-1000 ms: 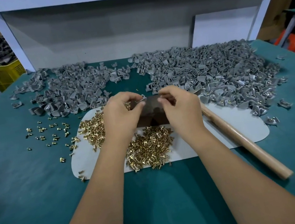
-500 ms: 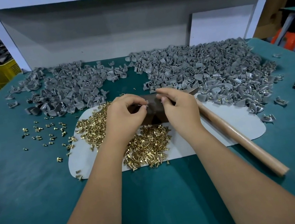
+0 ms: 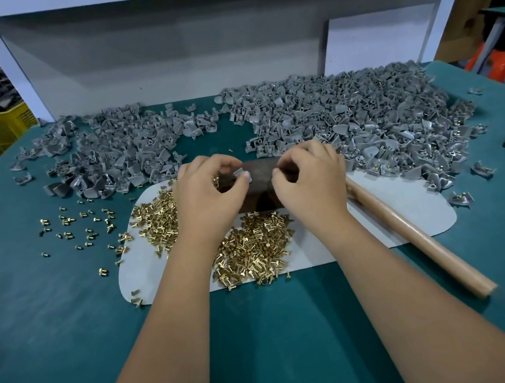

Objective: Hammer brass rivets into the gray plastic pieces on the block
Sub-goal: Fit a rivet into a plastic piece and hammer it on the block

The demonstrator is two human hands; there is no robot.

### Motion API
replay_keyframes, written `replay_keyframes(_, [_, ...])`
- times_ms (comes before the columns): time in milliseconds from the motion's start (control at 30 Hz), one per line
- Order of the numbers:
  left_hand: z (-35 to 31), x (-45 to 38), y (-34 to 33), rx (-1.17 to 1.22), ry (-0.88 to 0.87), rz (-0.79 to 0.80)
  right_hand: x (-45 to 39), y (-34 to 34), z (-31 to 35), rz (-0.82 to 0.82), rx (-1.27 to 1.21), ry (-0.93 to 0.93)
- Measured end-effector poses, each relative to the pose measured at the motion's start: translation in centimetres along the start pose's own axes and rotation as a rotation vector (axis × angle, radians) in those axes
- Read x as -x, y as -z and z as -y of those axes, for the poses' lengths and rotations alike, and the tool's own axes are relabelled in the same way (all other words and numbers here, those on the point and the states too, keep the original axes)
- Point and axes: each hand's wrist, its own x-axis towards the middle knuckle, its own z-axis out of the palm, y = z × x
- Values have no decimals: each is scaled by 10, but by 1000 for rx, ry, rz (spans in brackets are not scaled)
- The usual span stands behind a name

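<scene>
Head view: the left hand [image 3: 208,195] pinches a small gray plastic piece [image 3: 239,173] over the dark rectangular block [image 3: 259,178]. The right hand [image 3: 309,178] curls at the block's right end; whether it holds anything I cannot tell. Loose brass rivets [image 3: 254,245] crowd the block's near side on the white mat [image 3: 417,213], so a nudge could likely scatter them or tip the piece. The wooden hammer handle [image 3: 422,242] lies just right, within reach. Gray heaps [image 3: 348,113] hem the far side; open room is near, on the green tabletop [image 3: 270,340].
</scene>
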Motion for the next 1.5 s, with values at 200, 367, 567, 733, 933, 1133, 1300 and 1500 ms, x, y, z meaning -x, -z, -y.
replay_keyframes(200, [0, 1, -4, -43, -30, 35, 1, -1, 3, -9, 6, 20])
replay_keyframes(367, [0, 0, -4, 48, 62, 13, 1, -1, 3, -5, -50, 22])
replay_keyframes(567, [0, 0, -4, -17, 53, 11, 0, 2, 4, -28, -126, 7])
replay_keyframes(733, [2, 0, -6, -73, 16, 44, 0, 4, 11, -41, -260, -16])
replay_keyframes(933, [2, -2, -5, 6, 25, 90, 2, 4, 20, 28, -392, -54])
replay_keyframes(1133, [2, -3, -5, 34, 34, 104, 3, 4, 22, 65, -384, -77])
replay_keyframes(1300, [3, -1, -5, 45, 51, 108, 4, 4, 24, 73, -407, -97])
replay_keyframes(1500, [5, -2, -6, 73, 37, 106, 5, 4, 24, 85, -397, -95])
